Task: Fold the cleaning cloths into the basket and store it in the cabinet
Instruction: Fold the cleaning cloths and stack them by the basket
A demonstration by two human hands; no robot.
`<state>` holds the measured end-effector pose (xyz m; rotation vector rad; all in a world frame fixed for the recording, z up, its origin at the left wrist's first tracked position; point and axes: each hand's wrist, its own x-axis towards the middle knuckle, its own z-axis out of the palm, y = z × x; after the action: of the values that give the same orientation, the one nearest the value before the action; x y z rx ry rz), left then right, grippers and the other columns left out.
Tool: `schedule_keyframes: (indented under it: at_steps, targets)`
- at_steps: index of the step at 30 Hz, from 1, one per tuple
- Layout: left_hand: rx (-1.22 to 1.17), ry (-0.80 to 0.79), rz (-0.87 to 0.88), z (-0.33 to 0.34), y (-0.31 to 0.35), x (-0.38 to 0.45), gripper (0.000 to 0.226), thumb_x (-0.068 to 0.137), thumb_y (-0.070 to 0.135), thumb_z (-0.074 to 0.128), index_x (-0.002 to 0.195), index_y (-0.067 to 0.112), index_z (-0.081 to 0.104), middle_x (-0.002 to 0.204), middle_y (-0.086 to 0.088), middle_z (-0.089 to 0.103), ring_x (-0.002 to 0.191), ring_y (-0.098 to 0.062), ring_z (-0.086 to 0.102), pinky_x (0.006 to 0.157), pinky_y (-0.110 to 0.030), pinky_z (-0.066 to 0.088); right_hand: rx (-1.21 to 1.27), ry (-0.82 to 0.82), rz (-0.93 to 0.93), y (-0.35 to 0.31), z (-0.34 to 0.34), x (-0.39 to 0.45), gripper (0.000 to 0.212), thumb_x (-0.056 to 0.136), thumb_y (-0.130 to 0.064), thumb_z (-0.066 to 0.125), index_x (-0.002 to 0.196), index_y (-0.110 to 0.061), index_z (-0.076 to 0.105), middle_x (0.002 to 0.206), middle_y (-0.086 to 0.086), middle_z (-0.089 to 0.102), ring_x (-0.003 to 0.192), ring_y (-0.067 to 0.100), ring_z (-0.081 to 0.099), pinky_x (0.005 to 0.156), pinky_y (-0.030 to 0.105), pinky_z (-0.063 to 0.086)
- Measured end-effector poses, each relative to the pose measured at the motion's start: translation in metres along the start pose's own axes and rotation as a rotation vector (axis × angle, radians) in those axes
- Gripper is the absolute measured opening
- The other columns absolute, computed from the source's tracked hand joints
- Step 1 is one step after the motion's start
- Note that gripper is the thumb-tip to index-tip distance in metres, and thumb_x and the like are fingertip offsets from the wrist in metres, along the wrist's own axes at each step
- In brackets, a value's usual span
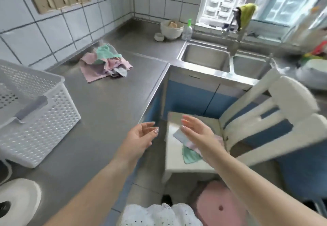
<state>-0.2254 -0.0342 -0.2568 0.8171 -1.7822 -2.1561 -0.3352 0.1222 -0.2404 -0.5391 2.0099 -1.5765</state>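
Observation:
A heap of pink, green and grey cleaning cloths lies on the steel counter near the tiled wall. A white perforated basket with a grey handle stands at the counter's left. More cloths, green, pink and grey, lie on the seat of a white chair below the counter's corner. My left hand hovers over the counter's edge, fingers relaxed, holding nothing. My right hand is stretched out above the chair's cloths, fingers straight, also holding nothing.
A double steel sink with a tap sits at the back right, with a white bowl and a soap bottle beside it. Blue cabinet doors stand under the sink. A paper roll is at the lower left, a pink stool on the floor.

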Motion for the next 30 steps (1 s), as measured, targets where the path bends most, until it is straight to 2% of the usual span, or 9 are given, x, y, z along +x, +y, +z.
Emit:
schedule_keyframes:
  at_steps: [1,3,6,11,15,18,23,27,30]
  targets:
    - [0.013,-0.054,-0.013,0.011,-0.004,-0.006,0.018,0.090,0.015,0.062,0.104,0.026,0.060,0.103,0.007,0.067,0.101,-0.012,0.061,0.077,-0.023,0.046,0.004,0.039,0.011,0.006,-0.008,-0.017,0.041,0.087,-0.023,0.064,0.127,-0.025,0.053,0.127,-0.007,0.057,0.118,0.005,0.053,0.101,0.026,0.045]
    - [0.031,-0.183,-0.043,0.040,-0.013,-0.019,0.019,0.090,0.015,0.062,0.106,0.025,0.059,0.108,0.004,0.067,0.098,-0.008,0.062,0.077,-0.021,0.047,-0.010,0.146,0.029,0.017,-0.029,-0.056,0.042,0.087,-0.022,0.064,0.128,-0.021,0.053,0.127,-0.005,0.058,0.117,0.006,0.054,0.093,0.014,0.047]
    - [0.060,-0.331,-0.081,0.080,-0.026,-0.036,0.018,0.089,0.015,0.064,0.103,0.026,0.061,0.111,0.001,0.068,0.099,-0.010,0.062,0.078,-0.023,0.046,0.002,0.269,0.055,0.030,-0.057,-0.105,0.044,0.087,-0.022,0.064,0.129,-0.018,0.053,0.121,-0.009,0.059,0.109,-0.003,0.055,0.082,0.005,0.046]
    - [0.135,-0.566,-0.106,0.149,-0.042,-0.074,0.023,0.088,0.016,0.065,0.108,0.026,0.060,0.110,0.005,0.068,0.103,-0.010,0.063,0.082,-0.025,0.048,0.060,0.483,0.108,0.056,-0.101,-0.185,0.049,0.079,-0.039,0.065,0.125,-0.029,0.053,0.125,-0.013,0.058,0.114,-0.003,0.054,0.091,0.016,0.047]
    - [0.214,-0.731,-0.121,0.215,-0.058,-0.112,0.028,0.087,0.017,0.066,0.114,0.022,0.060,0.112,0.005,0.069,0.102,-0.008,0.064,0.087,-0.026,0.050,0.146,0.678,0.135,0.080,-0.139,-0.254,0.042,0.083,-0.024,0.066,0.123,-0.026,0.053,0.124,-0.007,0.057,0.112,-0.003,0.054,0.085,0.008,0.046]
    - [0.236,-0.819,-0.129,0.262,-0.071,-0.139,0.027,0.086,0.018,0.067,0.111,0.025,0.062,0.110,0.006,0.070,0.104,-0.008,0.065,0.091,-0.030,0.049,0.171,0.734,0.170,0.095,-0.170,-0.298,0.043,0.085,-0.027,0.065,0.125,-0.030,0.052,0.130,-0.007,0.055,0.122,0.002,0.049,0.093,0.016,0.044]
    - [0.255,-0.894,-0.119,0.357,-0.092,-0.192,0.027,0.084,0.021,0.068,0.111,0.026,0.063,0.106,0.009,0.071,0.104,-0.008,0.064,0.094,-0.031,0.048,0.214,0.820,0.145,0.120,-0.245,-0.368,0.043,0.085,-0.027,0.064,0.125,-0.031,0.050,0.132,-0.005,0.054,0.123,0.001,0.047,0.096,0.018,0.043]
    - [0.251,-0.939,-0.122,0.427,-0.110,-0.229,0.030,0.084,0.024,0.069,0.114,0.026,0.063,0.109,0.009,0.070,0.108,-0.008,0.063,0.093,-0.031,0.047,0.229,0.871,0.139,0.138,-0.309,-0.418,0.040,0.086,-0.025,0.064,0.123,-0.032,0.051,0.130,-0.004,0.055,0.123,0.005,0.049,0.106,0.031,0.041]
    - [0.277,-0.959,-0.109,0.470,-0.113,-0.247,0.030,0.084,0.027,0.070,0.113,0.029,0.063,0.109,0.010,0.070,0.105,-0.006,0.064,0.092,-0.030,0.048,0.239,0.888,0.128,0.148,-0.351,-0.444,0.039,0.086,-0.025,0.064,0.123,-0.032,0.052,0.126,-0.007,0.056,0.123,0.006,0.050,0.107,0.033,0.040]
